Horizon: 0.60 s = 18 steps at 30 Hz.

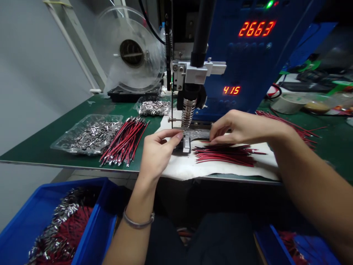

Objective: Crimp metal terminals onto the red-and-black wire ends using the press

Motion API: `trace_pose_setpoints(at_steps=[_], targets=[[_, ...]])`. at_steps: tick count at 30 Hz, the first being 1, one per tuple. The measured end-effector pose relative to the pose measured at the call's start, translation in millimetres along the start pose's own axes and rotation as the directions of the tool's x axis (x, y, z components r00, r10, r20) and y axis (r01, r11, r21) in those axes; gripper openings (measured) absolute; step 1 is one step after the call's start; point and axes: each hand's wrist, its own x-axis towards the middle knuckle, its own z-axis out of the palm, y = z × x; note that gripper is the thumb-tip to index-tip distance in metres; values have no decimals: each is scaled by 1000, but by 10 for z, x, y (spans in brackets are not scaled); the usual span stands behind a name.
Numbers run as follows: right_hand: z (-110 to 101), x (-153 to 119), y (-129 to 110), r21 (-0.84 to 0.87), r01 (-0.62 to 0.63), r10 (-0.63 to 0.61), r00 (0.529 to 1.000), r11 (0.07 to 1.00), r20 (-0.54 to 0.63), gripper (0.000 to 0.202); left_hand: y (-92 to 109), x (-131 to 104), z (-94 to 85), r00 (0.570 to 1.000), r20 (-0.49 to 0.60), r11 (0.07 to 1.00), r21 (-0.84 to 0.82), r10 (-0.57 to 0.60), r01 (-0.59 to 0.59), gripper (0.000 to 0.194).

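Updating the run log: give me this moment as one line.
left hand: fingertips at small metal fixture | right hand: pinching red-and-black wire at fixture | loose red-and-black wire pile on white cloth

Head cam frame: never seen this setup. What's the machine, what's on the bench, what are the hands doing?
This is a single view from a camera worn on the person's head, looking down at their own two bare hands at a green bench.

In the middle stands a blue machine with red number displays reading 2663 and 415. A black column comes down to a metal tip with a spring, right over a small metal fixture.

The left hand pinches at that fixture. The right hand rests fingertips on a pile of red and black wires lying on a white cloth. Whether either grip actually holds a single wire is too small to tell.

To the left: another wire bundle, clear trays of small metal parts, a clear reel. A blue bin below holds more wires.
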Motion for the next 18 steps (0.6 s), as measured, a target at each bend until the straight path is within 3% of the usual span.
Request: trace_pose_setpoints(at_steps=[7,18], targets=[[152,64,-128,20,186,-175,949,982,-262,23,2,2,7,1000,-11,1000,27,6,-6,20],[392,148,-224,60,148,-104,882,987,-459,25,-56,2,3,1000,-20,1000,-1,1,-1,24]])
